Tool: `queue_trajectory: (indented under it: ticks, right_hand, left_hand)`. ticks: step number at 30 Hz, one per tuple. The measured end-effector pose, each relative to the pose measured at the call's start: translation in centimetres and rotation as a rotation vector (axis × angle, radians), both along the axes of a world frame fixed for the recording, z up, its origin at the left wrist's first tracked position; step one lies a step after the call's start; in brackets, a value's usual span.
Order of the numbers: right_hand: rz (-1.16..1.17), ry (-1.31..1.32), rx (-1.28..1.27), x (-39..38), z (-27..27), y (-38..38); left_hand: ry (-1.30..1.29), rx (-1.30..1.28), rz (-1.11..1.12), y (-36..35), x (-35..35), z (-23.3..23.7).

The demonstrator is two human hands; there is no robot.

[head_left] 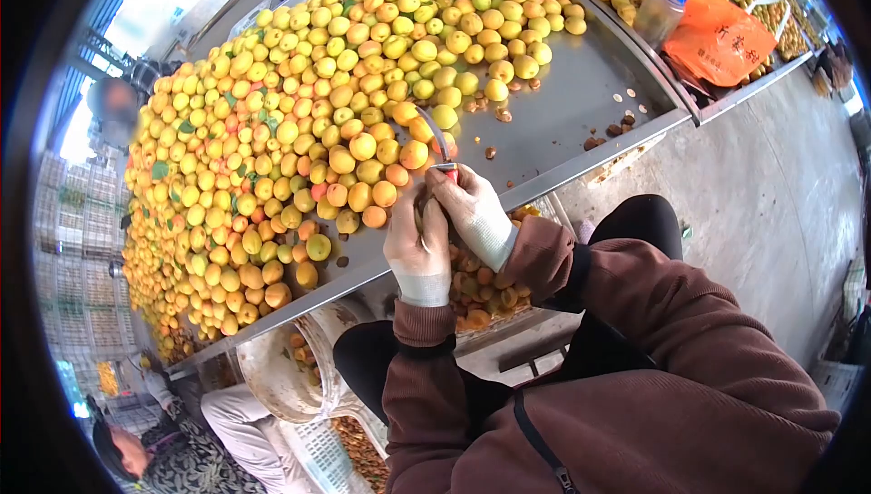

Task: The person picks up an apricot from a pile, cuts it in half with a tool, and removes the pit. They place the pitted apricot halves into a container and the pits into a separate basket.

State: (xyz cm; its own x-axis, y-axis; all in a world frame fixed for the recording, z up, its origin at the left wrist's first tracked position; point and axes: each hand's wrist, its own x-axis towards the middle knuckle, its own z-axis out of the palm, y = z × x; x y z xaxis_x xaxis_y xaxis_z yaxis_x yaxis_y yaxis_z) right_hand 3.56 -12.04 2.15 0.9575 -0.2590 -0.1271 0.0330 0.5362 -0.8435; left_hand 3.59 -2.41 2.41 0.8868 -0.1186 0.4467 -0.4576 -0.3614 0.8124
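Observation:
My left hand (415, 244), in a white glove, is closed around a yellow-green apricot (420, 215) just off the table's edge. My right hand (474, 213), also gloved, presses against it and grips a small knife (437, 138) by its red handle, the curved blade pointing up over the table. Both hands touch at the fruit, most of which is hidden by my fingers. A large heap of yellow and orange apricots (299, 113) covers the metal table (572, 95) right in front of my hands.
Loose pits (617, 122) lie on the bare metal. A capped jar (658, 9) and an orange bag (717, 40) sit at the table's far end. A crate of cut fruit (481, 293) stands under my hands, beside a bucket (281, 376). Another person (181, 449) crouches nearby.

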Motion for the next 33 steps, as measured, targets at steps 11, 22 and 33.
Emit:
queue_trajectory:
  ticks: [11, 22, 33]
  right_hand:
    - [0.000, -0.011, -0.080, -0.8, -0.7, -0.3]
    - [0.078, 0.062, -0.070, -0.6, 1.5, 0.7]
    - [-0.034, 0.085, -0.196, 0.5, 0.2, 2.7]
  left_hand:
    - [-0.232, 0.291, -0.047, 1.2, -0.5, 1.6]
    - [-0.298, 0.179, 0.122, 0.9, -0.4, 0.9]
    - [-0.011, -0.082, 0.199, 0.3, 0.1, 0.0]
